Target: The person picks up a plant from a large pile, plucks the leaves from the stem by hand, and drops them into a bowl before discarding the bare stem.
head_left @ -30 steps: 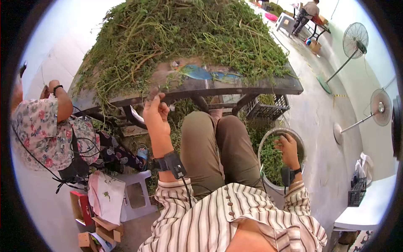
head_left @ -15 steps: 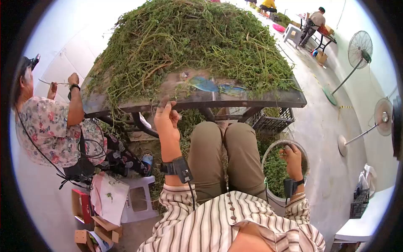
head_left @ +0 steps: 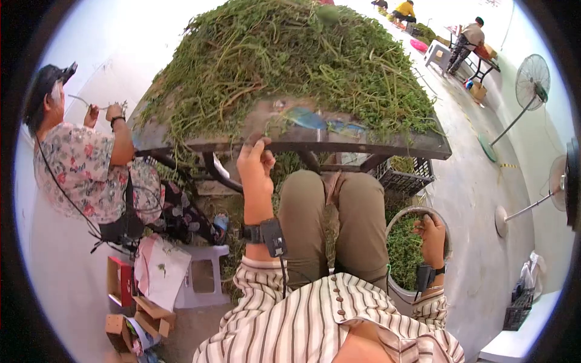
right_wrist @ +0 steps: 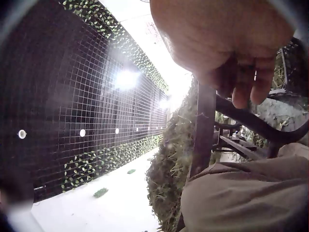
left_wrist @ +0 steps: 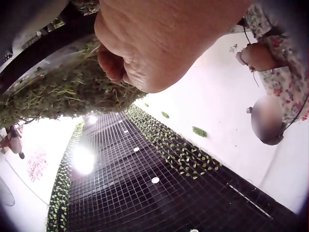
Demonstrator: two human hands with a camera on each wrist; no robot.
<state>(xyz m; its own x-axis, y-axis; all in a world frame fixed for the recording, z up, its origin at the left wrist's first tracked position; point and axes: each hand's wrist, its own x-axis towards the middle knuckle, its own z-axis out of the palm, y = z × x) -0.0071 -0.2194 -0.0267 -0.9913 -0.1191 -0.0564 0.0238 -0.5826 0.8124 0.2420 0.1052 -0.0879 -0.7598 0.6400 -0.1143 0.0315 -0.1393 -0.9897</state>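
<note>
A large heap of green leafy stems (head_left: 302, 60) covers most of the dark-edged table (head_left: 387, 145). At the table's near edge, my left hand (head_left: 257, 163) has its fingers loosely curled, and no stem shows in it. Just beyond its fingertips lie a few thin stems and a blue patch (head_left: 307, 118) on the tabletop. My right hand (head_left: 431, 236) hangs over the far side of a round bucket (head_left: 393, 281) of cut greens (head_left: 404, 248). Its fingers are also loosely bent with nothing seen between them. The left wrist view shows the left hand's fingers mostly hidden behind the palm.
A person (head_left: 85, 163) in a floral top sits at the left, holding a stem. Below are a white stool (head_left: 206, 275) and cardboard boxes (head_left: 151, 317). Under the table's right side stands a black crate (head_left: 408, 175). Standing fans (head_left: 532, 81) line the right wall.
The head view has turned left and up, so everything shifts right and down in it. Both my hands keep nearly the same places, at the table edge and over the bucket.
</note>
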